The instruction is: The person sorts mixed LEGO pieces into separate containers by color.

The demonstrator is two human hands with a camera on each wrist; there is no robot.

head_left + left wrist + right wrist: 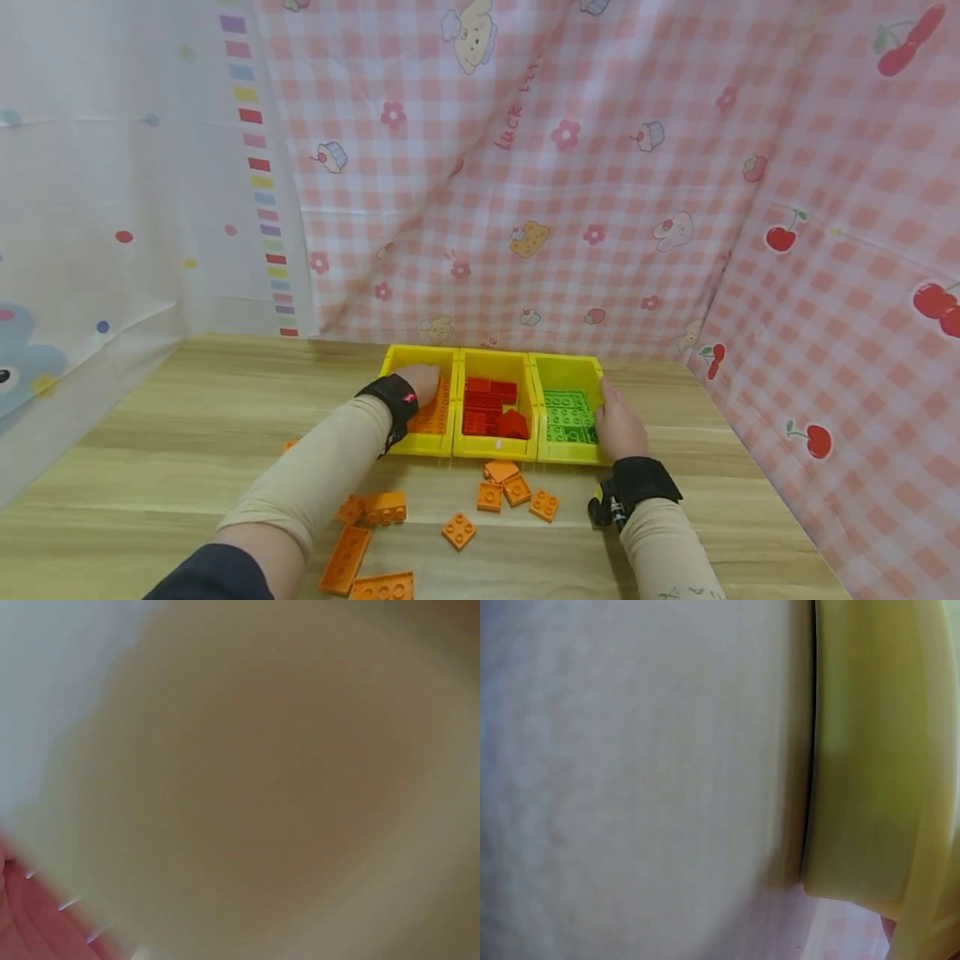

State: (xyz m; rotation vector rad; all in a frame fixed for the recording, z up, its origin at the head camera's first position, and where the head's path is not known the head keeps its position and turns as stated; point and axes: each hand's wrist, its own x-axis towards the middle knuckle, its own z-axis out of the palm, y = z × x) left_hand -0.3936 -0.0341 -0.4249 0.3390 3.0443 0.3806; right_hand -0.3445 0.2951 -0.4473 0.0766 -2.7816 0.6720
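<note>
Three yellow bins stand side by side in the head view. My left hand (422,382) reaches into the left bin (416,448), over orange toy bricks (431,417); its fingers are hidden, and the left wrist view is mostly a blur. The middle bin (495,452) holds red bricks (483,404). In the right bin (573,454) lie green bricks (568,414). My right hand (622,423) grips the right bin's outer side wall at the rim. The right wrist view shows that yellow wall (870,765) close up, with little of the hand visible.
Loose orange bricks lie on the wooden table in front of the bins, among them a square one (459,531), a long one (346,560) and a tall one (386,507). A pink checked curtain (480,208) hangs right behind the bins and along the right.
</note>
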